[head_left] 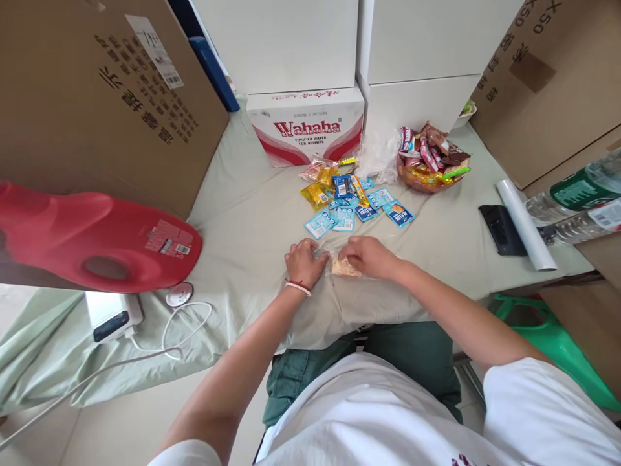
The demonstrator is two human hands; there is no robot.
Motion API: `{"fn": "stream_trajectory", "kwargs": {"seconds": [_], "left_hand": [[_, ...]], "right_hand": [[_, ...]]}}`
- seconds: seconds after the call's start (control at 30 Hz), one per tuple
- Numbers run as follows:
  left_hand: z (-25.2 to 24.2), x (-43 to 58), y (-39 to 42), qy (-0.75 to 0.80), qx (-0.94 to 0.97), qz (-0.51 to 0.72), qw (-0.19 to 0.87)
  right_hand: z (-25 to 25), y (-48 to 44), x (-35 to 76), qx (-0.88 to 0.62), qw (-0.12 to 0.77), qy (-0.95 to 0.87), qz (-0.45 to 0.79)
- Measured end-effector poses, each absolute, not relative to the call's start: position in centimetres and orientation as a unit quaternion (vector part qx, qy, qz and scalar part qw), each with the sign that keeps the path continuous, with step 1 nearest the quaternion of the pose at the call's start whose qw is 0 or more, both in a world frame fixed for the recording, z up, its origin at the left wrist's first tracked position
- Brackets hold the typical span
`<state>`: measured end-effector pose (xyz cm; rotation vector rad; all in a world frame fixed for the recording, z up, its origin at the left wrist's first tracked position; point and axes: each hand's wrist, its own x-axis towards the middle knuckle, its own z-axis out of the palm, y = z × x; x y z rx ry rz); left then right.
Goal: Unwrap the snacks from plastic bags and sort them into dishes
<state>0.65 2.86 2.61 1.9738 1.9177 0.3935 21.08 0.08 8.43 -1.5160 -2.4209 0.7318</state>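
A small clear plastic bag (pixel 345 267) with pale, crumbly-looking contents lies at the near edge of the cloth-covered surface. My left hand (pixel 305 264), with a red and white bracelet at the wrist, pinches the bag's left edge between thumb and curled fingers. My right hand (pixel 372 256) is closed, fingertips pressed together on the bag's upper right part; the exact grip is partly hidden. Just beyond my hands lie several blue snack packets (pixel 398 212) and yellow packets (pixel 316 195), loosely spread.
A bowl of wrapped snacks (pixel 433 158) stands at the back right beside crumpled clear plastic (pixel 381 155). Behind is a Wahaha carton (pixel 306 126). To the left are a red jug (pixel 97 239) and a white device with a cable (pixel 114 314). Plastic bottles (pixel 582 191) and a white roll (pixel 526 223) lie right.
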Motion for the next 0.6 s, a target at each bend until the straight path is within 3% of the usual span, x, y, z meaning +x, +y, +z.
{"fn": "stream_trajectory", "kwargs": {"seconds": [0.13,0.4,0.47,0.6], "left_hand": [[2.5,-0.9,3.3,0.652,0.660,0.239,0.286],[5.4,-0.3,0.7,0.557,0.610,0.333,0.455],[5.7,1.9,-1.0,0.526,0.670,0.304,0.427],[5.5,4.7,-3.9,0.498,0.802,0.207,0.256]], "right_hand": [[7.5,-4.0,20.3,-0.493,0.023,-0.856,0.157],[5.6,-6.7,19.9,-0.510,0.085,-0.847,0.124],[5.0,-7.2,19.9,-0.514,0.123,-0.837,0.139],[4.2,-8.7,21.3,-0.499,0.224,-0.808,0.218]]}}
